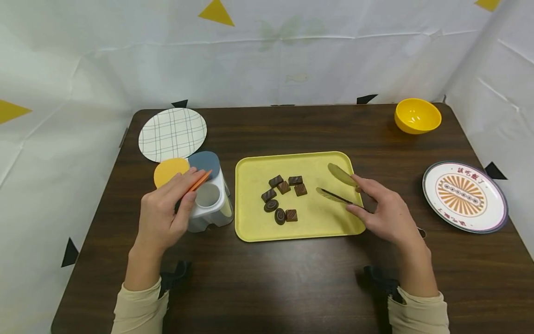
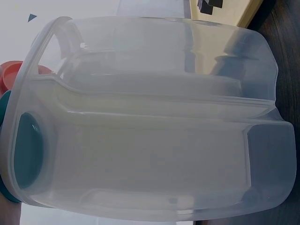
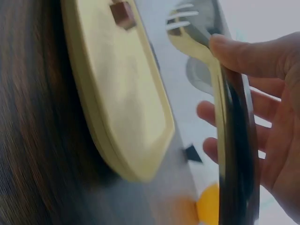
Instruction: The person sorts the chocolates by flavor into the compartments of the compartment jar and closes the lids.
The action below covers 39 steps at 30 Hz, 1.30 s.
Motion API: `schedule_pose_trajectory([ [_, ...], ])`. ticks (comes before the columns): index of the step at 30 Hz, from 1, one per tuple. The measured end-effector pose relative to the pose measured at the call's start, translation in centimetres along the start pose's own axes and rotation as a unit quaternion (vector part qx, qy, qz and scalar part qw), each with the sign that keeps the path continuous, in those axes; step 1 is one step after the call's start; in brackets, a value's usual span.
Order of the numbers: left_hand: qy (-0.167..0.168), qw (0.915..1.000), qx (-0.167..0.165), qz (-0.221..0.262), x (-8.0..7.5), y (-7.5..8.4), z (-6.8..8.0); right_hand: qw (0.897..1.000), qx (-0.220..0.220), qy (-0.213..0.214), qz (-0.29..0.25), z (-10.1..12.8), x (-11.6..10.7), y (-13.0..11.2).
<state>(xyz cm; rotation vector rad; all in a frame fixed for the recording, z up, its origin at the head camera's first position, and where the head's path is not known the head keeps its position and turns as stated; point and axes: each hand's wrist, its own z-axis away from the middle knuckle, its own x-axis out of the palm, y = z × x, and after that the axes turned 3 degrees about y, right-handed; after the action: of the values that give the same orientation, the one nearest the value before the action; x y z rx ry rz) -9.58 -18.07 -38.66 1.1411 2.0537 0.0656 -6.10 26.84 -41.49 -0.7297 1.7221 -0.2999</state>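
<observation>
A pair of metal tongs (image 1: 341, 175) is held in the person's right hand (image 1: 381, 208), right of centre in the head view, gripped between thumb and fingers. Its two tips stand apart above the right part of a yellow tray (image 1: 250, 222); the right wrist view shows one tip slotted like a fork. On the tray, left of the tongs and well apart from them, lie eight chocolates (image 1: 283, 187) in a loose cluster: two dark ovals, the others square or oblong.

Just beside the tray's left edge stands a white container (image 1: 213, 215) with compartments, its walls see-through in the left wrist view. The left hand (image 1: 167, 208) grips an orange lid (image 1: 201, 180), raised at a tilt beside an uncovered compartment at the container's lower right. A yellow lid (image 1: 171, 171) and a blue lid (image 1: 205, 161) show at its far side; the hand hides part of the rest.

Farther out on the dark wooden counter (image 1: 292, 283), a white plate with a grid pattern (image 1: 172, 134) lies at upper left, a yellow bowl (image 1: 418, 116) stands at upper right, and a decorated round plate (image 1: 465, 197) lies at right. White sheeting (image 1: 250, 69) hangs behind.
</observation>
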Motion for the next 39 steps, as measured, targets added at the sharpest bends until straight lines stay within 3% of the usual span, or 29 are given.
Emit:
schedule_pose_trajectory([
  [6, 0.002, 1.0, -0.002, 0.003, 0.0, 0.0, 0.0, 0.993, -0.044, -0.105, -0.007, -0.9, 1.5, -1.3],
  [11, -0.001, 1.0, -0.006, 0.002, -0.1, 0.0, 0.0, 0.986, -0.069, -0.151, -0.011, -1.2, 2.9, -2.0],
  [27, 0.002, 1.0, -0.005, 0.005, 0.1, 0.0, 0.0, 0.98, -0.098, -0.17, -0.034, -1.8, 4.2, -2.7],
  [39, 0.005, 0.9999, -0.008, 0.004, 0.0, 0.0, 0.0, 0.981, -0.134, -0.135, -0.025, -1.9, 4.7, -2.6],
])
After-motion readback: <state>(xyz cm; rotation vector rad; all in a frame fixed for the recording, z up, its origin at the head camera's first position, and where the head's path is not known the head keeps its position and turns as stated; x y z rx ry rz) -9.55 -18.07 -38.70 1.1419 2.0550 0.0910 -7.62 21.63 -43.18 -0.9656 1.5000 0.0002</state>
